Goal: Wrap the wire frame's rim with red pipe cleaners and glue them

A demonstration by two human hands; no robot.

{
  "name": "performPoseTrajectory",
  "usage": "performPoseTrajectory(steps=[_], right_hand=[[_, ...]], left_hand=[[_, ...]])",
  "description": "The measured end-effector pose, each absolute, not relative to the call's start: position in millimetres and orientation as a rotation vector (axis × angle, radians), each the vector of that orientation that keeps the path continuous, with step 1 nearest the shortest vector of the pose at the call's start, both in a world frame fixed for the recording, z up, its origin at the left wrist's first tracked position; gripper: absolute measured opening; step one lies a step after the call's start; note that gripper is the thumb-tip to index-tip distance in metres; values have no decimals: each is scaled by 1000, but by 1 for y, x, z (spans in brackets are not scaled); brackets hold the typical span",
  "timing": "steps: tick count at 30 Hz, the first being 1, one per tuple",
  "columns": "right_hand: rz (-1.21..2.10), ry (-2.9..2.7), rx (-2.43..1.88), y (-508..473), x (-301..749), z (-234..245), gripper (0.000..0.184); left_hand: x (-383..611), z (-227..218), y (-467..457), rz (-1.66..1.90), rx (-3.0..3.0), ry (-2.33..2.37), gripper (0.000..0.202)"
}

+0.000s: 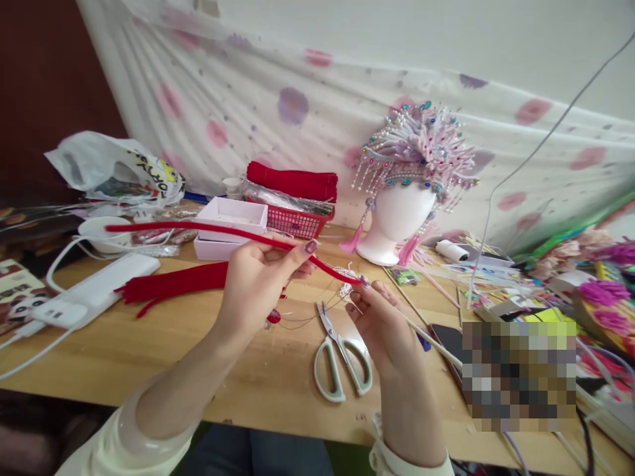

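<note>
A long red pipe cleaner (198,229) stretches from upper left to the centre, held above the wooden table (149,357). My left hand (258,281) is closed round its middle, thumb on top. My right hand (380,317) pinches its right end together with a small silvery wire piece (347,281). Thin wires trail from it down to the table. White-handled scissors (340,360) lie just below and between both hands. A bundle of red pipe cleaners (173,281) lies on the table behind my left hand.
A beaded pink headdress (419,149) sits on a white head form (394,221) at the back. A red basket (295,221), a white box (231,221), a power strip (94,291) and a plastic bag (119,168) stand left. Craft clutter (595,291) fills the right side.
</note>
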State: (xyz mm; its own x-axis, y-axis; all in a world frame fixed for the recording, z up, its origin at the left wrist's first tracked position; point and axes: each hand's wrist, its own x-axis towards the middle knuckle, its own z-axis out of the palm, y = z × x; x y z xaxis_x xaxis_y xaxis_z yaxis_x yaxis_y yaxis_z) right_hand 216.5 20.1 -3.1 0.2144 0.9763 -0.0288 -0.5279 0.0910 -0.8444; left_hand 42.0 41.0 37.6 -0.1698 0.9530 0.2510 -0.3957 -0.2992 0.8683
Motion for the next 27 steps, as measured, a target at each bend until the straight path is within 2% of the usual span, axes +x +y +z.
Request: performPoseTrajectory(steps=[4,17,22,25,27], right_hand=[[1247,-710,-900,23,219,-10,35],[1295,-821,-910,29,234,-6,37],[1114,-886,-836,26,234,-14,46],[988,-928,-804,15,224,-15,47],[901,-986,-818,8,217,-17,44]], left_hand=[[46,39,44,1678,1035,797,34],[54,73,54,1589,1264,694,18],[37,57,53,1572,1225,721,22],[23,37,45,1580,1217,802,43],[15,23,37,1588,1173,880,49]])
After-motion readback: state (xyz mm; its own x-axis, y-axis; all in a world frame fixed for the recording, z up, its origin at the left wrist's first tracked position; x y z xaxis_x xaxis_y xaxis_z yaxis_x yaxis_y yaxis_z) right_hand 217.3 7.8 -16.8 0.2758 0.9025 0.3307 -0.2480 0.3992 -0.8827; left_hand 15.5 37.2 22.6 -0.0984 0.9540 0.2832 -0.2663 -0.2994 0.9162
